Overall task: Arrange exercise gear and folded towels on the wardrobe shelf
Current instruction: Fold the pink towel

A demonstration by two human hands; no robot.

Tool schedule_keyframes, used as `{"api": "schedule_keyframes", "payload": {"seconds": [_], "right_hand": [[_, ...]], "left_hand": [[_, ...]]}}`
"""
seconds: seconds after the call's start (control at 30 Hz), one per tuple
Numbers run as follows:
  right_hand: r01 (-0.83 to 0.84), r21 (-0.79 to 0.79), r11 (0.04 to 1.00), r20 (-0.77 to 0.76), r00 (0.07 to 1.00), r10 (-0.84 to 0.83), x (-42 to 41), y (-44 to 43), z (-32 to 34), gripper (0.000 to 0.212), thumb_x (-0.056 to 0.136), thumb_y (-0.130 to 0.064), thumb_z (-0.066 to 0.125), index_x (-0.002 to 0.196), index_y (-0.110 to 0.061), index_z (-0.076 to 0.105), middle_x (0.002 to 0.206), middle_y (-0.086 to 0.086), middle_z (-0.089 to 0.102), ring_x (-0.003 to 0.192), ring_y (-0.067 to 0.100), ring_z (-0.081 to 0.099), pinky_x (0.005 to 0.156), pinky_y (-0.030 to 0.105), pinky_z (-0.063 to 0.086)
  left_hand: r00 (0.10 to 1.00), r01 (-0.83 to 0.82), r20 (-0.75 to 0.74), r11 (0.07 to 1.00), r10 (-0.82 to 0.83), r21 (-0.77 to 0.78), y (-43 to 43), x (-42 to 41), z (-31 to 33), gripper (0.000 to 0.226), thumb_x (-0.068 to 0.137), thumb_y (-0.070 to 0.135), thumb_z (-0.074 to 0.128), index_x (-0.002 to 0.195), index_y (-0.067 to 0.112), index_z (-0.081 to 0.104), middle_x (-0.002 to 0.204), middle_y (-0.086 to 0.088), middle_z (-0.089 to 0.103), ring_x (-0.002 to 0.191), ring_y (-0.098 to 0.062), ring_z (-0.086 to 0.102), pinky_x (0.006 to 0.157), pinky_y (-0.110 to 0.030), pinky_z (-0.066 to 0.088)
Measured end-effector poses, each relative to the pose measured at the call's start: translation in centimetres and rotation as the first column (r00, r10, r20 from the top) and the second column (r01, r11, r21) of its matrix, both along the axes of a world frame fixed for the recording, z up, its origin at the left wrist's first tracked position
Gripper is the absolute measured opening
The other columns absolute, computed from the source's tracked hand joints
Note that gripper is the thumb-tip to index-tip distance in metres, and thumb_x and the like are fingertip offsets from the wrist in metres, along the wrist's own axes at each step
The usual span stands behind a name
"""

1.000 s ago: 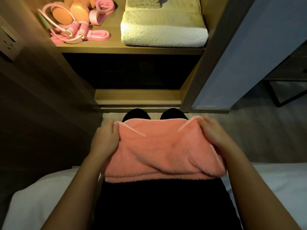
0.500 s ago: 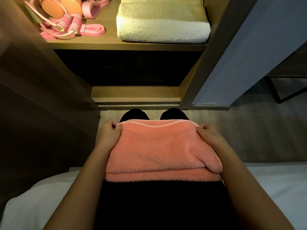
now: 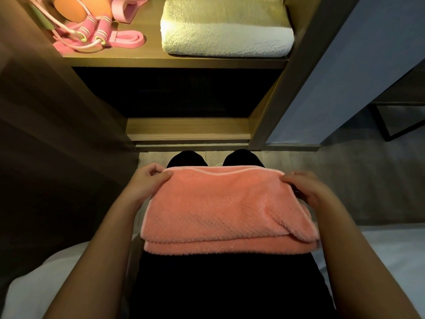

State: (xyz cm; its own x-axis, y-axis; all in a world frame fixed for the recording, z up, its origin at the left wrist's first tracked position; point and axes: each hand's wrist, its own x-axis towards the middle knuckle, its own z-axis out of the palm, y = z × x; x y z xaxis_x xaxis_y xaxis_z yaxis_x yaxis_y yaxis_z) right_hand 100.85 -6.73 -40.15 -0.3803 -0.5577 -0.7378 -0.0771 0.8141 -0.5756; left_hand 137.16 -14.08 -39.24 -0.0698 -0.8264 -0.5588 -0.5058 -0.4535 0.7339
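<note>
wooden wardrobe shelf [image 3: 174,62] runs across the far side of the view, lit from above, and most of your job seems settled on it. the one piece not yet there is the coral towel [image 3: 220,210], the biggest loose thing in view: it lies on your lap, near you and well apart from the shelf. it is folded into a thick rectangle with its piped edge along the far side and a loose flap on the near right.

a folded cream towel [image 3: 226,40] lies flat on the right half of the shelf, its fluffy fold facing you. the exercise gear is gathered on the left half. a pink skipping rope [image 3: 92,31] has its two handles side by side, and a flat pink band [image 3: 128,40] lies just to their right. an orange rounded piece [image 3: 82,10] sits behind them, cut off by the frame, so what it is cannot be told.

your left hand [image 3: 147,183] pinches the towel's far left corner, thumb on top. your right hand [image 3: 305,189] curls over the far right corner.

by my reading the folding is done or nearly so. what is left is to lift the coral towel and lay it with the cream one, perhaps on top of it.
</note>
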Motion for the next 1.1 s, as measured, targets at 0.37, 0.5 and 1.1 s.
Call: {"api": "schedule_keyframes", "payload": {"seconds": [0.37,0.5,1.1], "right_hand": [[0.012,-0.427,0.904,-0.092,0.994,-0.057,-0.6,-0.9,4.1,0.016,0.091,-0.013,0.065,0.106,-0.019,0.066,0.103,0.005,0.067,0.093,0.018,0.066,0.075,0.03,0.056],[-0.101,-0.511,0.854,-0.157,0.987,0.023,-0.6,-2.7,8.1,0.014,0.096,-0.013,0.056,0.093,-0.021,0.067,0.098,0.004,0.067,0.087,0.016,0.064,0.068,0.024,0.051],[-0.147,-0.856,0.496,-0.165,0.986,0.007,-1.4,-11.6,25.7,0.02,0.099,-0.023,0.052,0.083,-0.022,0.063,0.077,-0.004,0.059,0.07,0.01,0.054,0.064,0.024,0.047]], "left_hand": [[0.999,0.001,0.046,0.93,0.017,-0.368,-1.6,1.0,5.2,0.019,0.086,0.022,0.07,0.103,0.021,0.062,0.087,0.001,0.066,0.083,-0.011,0.063,0.064,-0.024,0.043],[0.991,0.131,0.098,0.877,-0.097,-0.462,-2.7,2.0,9.0,0.009,0.09,0.025,0.065,0.094,0.032,0.069,0.092,0.011,0.067,0.086,-0.002,0.06,0.066,-0.023,0.041],[0.935,-0.305,-0.35,0.613,0.05,-0.728,-11.9,-1.7,27.5,0.015,0.101,0.021,0.05,0.1,0.011,0.062,0.089,-0.003,0.061,0.08,-0.014,0.057,0.072,-0.026,0.053]]}}
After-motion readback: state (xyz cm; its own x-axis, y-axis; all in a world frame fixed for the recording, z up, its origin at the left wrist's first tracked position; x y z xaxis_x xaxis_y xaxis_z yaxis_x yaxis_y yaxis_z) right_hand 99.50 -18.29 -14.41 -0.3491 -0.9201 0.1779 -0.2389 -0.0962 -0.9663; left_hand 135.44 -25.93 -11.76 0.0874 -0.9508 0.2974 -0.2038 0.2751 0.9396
